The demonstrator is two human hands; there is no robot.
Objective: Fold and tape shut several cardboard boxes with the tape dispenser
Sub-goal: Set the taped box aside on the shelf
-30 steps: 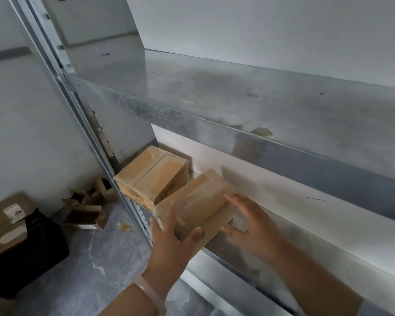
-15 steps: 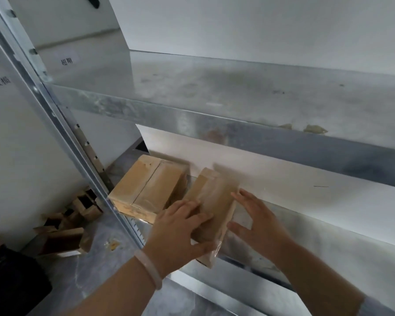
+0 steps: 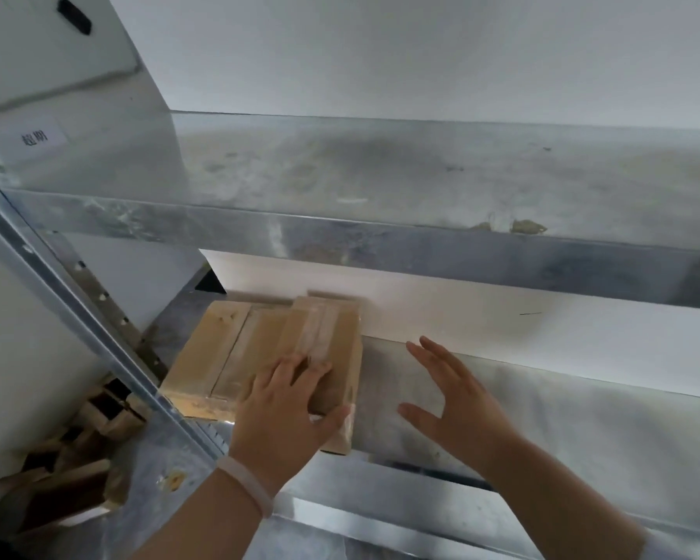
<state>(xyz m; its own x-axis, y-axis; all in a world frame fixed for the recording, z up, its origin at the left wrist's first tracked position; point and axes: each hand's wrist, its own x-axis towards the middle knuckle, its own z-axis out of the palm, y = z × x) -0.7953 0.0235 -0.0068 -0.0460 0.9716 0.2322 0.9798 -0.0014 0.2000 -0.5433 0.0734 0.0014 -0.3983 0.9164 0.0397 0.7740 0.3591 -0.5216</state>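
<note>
Two taped cardboard boxes stand side by side on the lower metal shelf (image 3: 542, 402). The right box (image 3: 332, 337) has clear tape along its top seam and lies flat against the left box (image 3: 219, 349). My left hand (image 3: 287, 410) rests on the right box's near end, fingers on top and thumb against its front right corner. My right hand (image 3: 457, 398) hovers just right of that box, fingers spread, touching nothing. No tape dispenser is in view.
An upper metal shelf (image 3: 421, 244) overhangs the boxes. A slotted steel upright (image 3: 77, 317) runs diagonally at the left. Several open, unfolded cardboard boxes (image 3: 77, 458) lie on the floor beyond it. A white wall backs the shelves.
The right box went from tilted in both hands to lying flat beside the left box. My right hand has let go and drawn off to the right; the left hand stays on it.
</note>
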